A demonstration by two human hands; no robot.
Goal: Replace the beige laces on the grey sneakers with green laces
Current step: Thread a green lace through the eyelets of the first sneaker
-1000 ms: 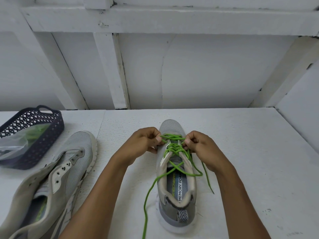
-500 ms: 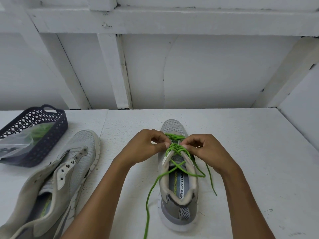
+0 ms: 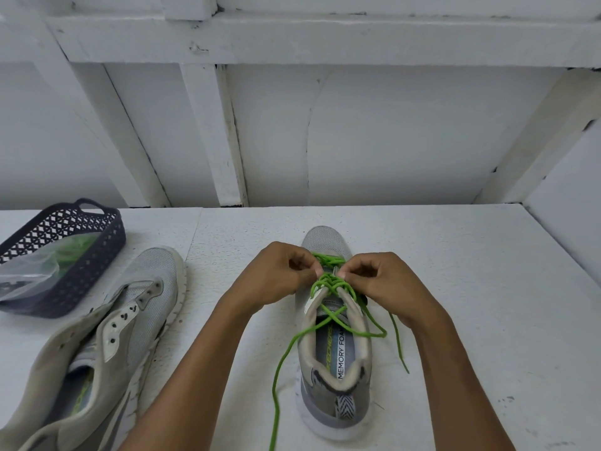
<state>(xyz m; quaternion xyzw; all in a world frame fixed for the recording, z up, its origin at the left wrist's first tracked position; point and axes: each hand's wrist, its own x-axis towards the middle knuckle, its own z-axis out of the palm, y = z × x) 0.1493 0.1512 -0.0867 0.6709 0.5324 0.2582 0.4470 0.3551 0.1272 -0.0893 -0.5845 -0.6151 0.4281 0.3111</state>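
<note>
A grey sneaker stands in the middle of the white table, toe pointing away from me. A green lace crisscrosses its eyelets, and two loose ends trail off toward me on either side. My left hand and my right hand meet over the upper eyelets, each pinching the green lace with curled fingers. A second grey sneaker lies at the left with bare eyelets and no lace.
A dark lattice basket sits at the far left with a clear plastic bag holding something green. A white wall with beams rises behind the table, and another wall closes in on the right.
Both hands have drawn closer together over the upper eyelets, fingertips now nearly touching on the lace. The sneakers and basket have stayed put.
</note>
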